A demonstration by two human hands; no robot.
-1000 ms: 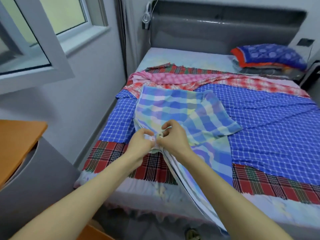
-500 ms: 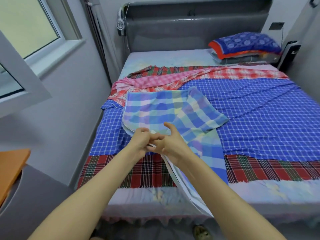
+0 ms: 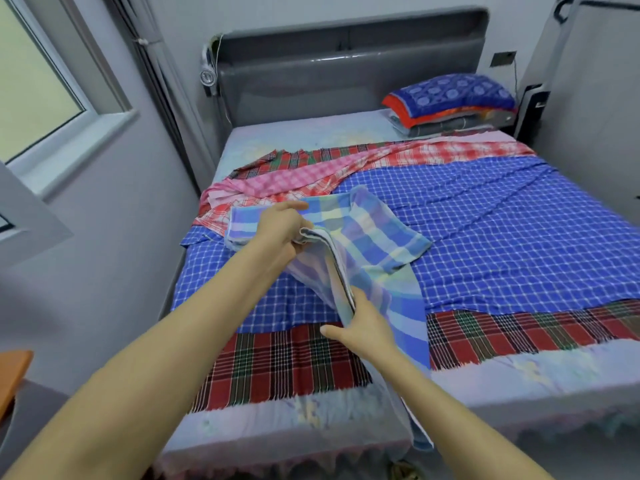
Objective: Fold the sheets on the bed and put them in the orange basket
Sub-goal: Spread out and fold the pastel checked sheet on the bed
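A pastel blue-and-yellow checked sheet (image 3: 377,237) lies partly folded on the bed's left half, and its lower end hangs over the foot of the bed. My left hand (image 3: 280,230) grips the stacked edges of this sheet near its upper left corner. Lower down, my right hand (image 3: 363,327) holds the same stacked edge, thumb pointing left. Beneath lie a blue checked sheet (image 3: 502,230), a red tartan sheet (image 3: 287,362) and a pink-and-red checked sheet (image 3: 304,174). No orange basket is in view.
A grey headboard (image 3: 346,81) stands at the far end of the bed. Folded blue and orange bedding (image 3: 453,98) is stacked at the far right corner. A window (image 3: 41,98) is on the left wall. An orange surface's edge (image 3: 10,372) shows at lower left.
My hands, which were pinching the sheet's edge side by side, have parted: the left moved up and away along the edge, the right slid down toward me. The camera has turned left.
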